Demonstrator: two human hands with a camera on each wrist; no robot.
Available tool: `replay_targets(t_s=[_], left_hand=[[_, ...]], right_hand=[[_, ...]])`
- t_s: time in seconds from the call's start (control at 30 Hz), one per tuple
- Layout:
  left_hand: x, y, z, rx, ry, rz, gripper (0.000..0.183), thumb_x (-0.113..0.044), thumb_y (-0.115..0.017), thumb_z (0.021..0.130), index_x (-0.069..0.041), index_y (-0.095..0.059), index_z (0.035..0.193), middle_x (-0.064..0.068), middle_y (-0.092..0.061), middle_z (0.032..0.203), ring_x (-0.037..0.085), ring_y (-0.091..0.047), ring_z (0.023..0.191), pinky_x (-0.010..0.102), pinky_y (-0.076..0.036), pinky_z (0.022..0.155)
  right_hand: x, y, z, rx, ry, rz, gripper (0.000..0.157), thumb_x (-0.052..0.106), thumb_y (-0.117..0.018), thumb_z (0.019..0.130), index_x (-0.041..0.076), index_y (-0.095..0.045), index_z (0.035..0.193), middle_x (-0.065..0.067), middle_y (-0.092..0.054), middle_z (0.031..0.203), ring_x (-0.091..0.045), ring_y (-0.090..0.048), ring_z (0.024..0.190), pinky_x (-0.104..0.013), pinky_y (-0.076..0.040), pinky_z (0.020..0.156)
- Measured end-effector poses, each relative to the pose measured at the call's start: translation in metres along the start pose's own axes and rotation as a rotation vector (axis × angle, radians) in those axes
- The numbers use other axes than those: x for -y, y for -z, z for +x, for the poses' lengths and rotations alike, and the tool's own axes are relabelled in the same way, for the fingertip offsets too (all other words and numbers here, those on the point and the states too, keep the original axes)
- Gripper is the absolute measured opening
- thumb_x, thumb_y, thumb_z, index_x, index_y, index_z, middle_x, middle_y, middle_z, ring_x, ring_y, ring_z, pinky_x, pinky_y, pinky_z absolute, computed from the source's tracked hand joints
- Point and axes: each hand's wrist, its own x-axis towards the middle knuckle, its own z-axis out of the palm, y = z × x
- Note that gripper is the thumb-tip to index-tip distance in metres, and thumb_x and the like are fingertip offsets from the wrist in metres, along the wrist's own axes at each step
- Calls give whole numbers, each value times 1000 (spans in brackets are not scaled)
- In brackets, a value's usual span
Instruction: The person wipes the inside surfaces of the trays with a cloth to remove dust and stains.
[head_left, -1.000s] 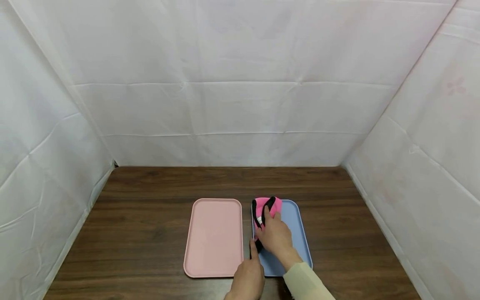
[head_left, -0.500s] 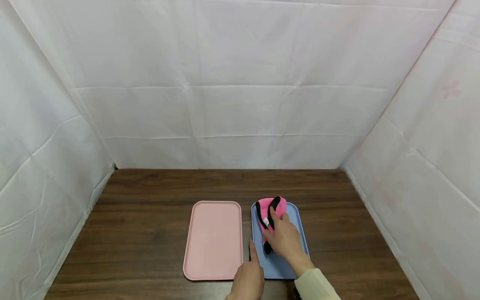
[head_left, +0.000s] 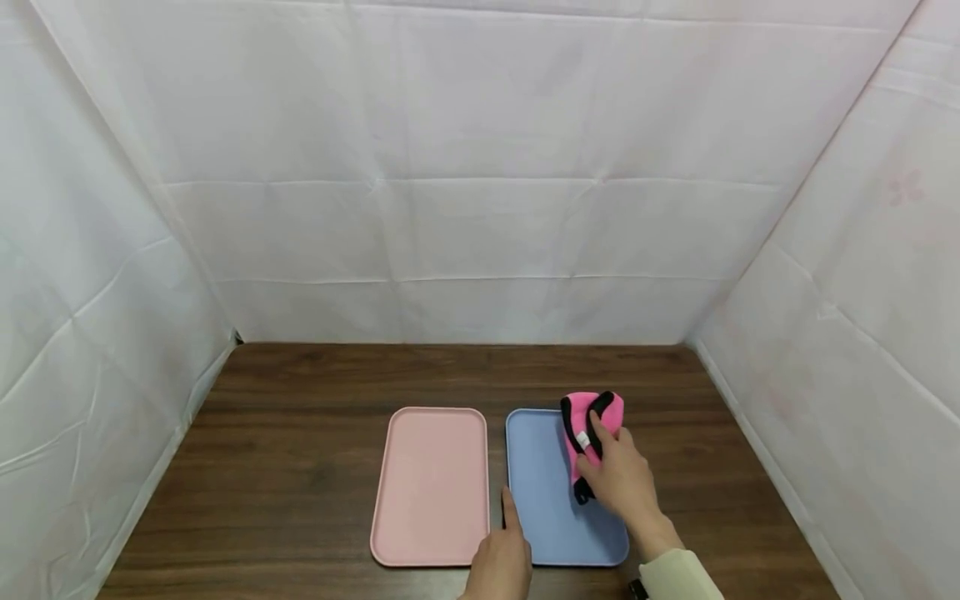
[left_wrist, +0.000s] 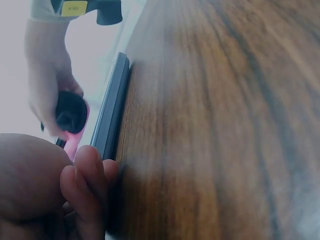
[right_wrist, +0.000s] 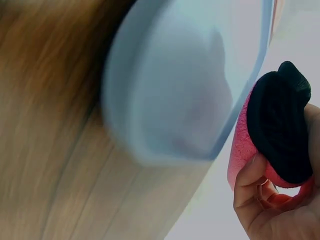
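Note:
In the head view my right hand [head_left: 622,479] grips a pink cloth with black trim [head_left: 577,404] and a small white tag. The cloth overlaps the far right part of a blue tray [head_left: 536,467]. From the right wrist view, thumb and fingers close round the bunched pink cloth [right_wrist: 240,145] near the tray's rim [right_wrist: 252,82]. My left hand [head_left: 500,558] holds the tray's near left side, index finger stretched along the rim. Its other fingers [left_wrist: 87,165] curl at the tray's dark edge [left_wrist: 112,105] in the left wrist view.
A pink tray [head_left: 431,492] lies just left of the blue one, separated by a narrow gap. Both rest on a dark wooden table [head_left: 285,450]. White hanging sheets [head_left: 480,225] enclose the table at the back and on both sides.
My right hand has carried the pink cloth rightward, from the blue tray's left rim across to its right side. My left hand stays at the tray's left rim.

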Motion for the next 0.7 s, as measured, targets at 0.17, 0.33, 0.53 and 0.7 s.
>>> replay_targets(t_s=[0.17,0.33,0.53,0.7], left_hand=[[-1,0,1,21,27,-24,71,-3,-67,89,6,-40,153,8,-50,51,18,-46,43,35,-38,41],[-1,-1,1,19,33,-22,70,-2,-67,89,5,-41,153,8,-50,51,18,-46,43,35,-37,42],[-2,-3,1,19,58,-16,68,-2,-65,90,4,-42,154,6,-46,50,17,-43,42,34,-35,41],[-2,-2,3,41,59,-16,70,-3,-65,90,5,-40,155,4,-44,48,16,-40,40,32,-32,39]], right_hand=[[-26,11,2,9,-21,-7,79,30,-67,93,11,-34,162,-30,-54,118,-24,-51,64,-34,-39,56],[-50,18,5,2,-26,-34,79,30,-66,93,8,-34,162,-32,-54,119,-28,-52,70,-40,-41,60],[-69,24,9,18,-28,-54,77,31,-65,94,6,-35,161,-34,-54,119,-29,-52,71,-46,-45,63],[-79,24,11,33,-19,-72,76,29,-66,95,5,-36,160,-36,-53,123,-29,-53,72,-47,-46,64]])
